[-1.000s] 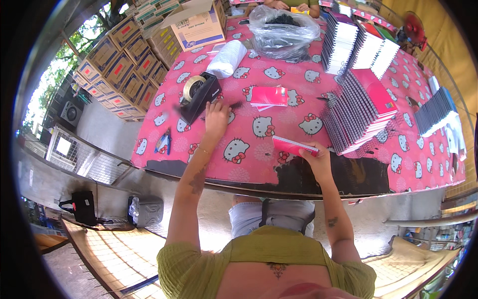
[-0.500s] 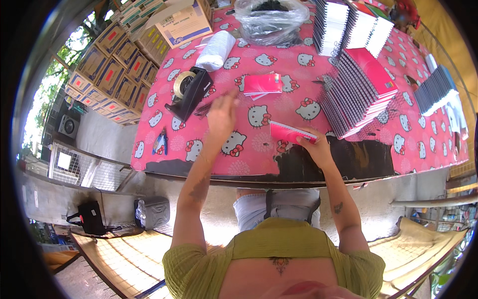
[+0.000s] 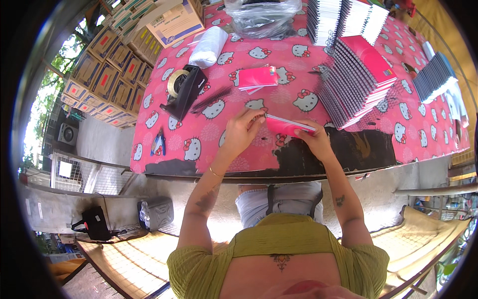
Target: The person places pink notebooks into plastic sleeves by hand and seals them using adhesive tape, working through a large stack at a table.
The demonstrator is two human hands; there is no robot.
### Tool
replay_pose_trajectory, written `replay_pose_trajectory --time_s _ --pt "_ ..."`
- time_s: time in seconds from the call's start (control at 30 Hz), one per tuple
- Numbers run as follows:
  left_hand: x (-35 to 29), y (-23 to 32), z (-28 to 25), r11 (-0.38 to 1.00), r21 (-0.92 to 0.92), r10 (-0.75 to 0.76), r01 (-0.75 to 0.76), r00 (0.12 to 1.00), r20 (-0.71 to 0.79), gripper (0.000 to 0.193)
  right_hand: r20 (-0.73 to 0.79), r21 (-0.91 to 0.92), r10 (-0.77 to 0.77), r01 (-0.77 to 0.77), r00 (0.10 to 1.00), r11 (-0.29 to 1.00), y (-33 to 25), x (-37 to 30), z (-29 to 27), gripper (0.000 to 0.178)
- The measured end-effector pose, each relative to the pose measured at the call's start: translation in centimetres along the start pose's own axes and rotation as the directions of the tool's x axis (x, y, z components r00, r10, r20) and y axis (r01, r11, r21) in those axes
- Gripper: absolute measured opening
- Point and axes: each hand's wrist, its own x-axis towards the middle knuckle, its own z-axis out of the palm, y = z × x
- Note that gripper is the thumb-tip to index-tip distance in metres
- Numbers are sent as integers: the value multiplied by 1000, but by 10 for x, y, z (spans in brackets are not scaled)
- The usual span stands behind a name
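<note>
A small pink booklet (image 3: 283, 126) with white page edges is tilted above the front of the table, gripped by my right hand (image 3: 314, 138), thumb on its cover. At its left end, my left hand (image 3: 244, 130) has thumb and fingers pinched together; whatever is between them is too small to make out. Several thin black binding coils (image 3: 211, 100) lie beyond my left hand, beside a black tape dispenser (image 3: 184, 92). Farther back are a few loose pink booklets (image 3: 258, 77), lying flat in a small pile.
A tall stack of pink spiral notebooks (image 3: 356, 82) stands to the right, with white-paged spiral notebooks (image 3: 323, 22) behind it. Blue-handled cutters (image 3: 159, 143) lie at the left. A white roll (image 3: 209, 47), a clear plastic bag (image 3: 261, 20) and a cardboard box (image 3: 172, 22) sit at the back.
My left hand has come back from beside the coils to the left end of the booklet, its fingers pinched. My right hand still holds the booklet in nearly the same place.
</note>
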Motion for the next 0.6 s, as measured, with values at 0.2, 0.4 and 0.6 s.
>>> replay_pose_trajectory --time_s 0.2,0.4,0.6 --pt "22 -1 -12 995 -31 102 -97 958 267 25 32 -28 -76 77 997 997 2 -1 -4 23" --pt "24 18 -16 985 7 162 -174 930 330 21 38 -28 -98 99 994 995 -6 -11 0 23" --pt "17 32 9 818 489 196 -302 946 258 58 -106 -14 -78 77 991 997 -31 -23 5 25"
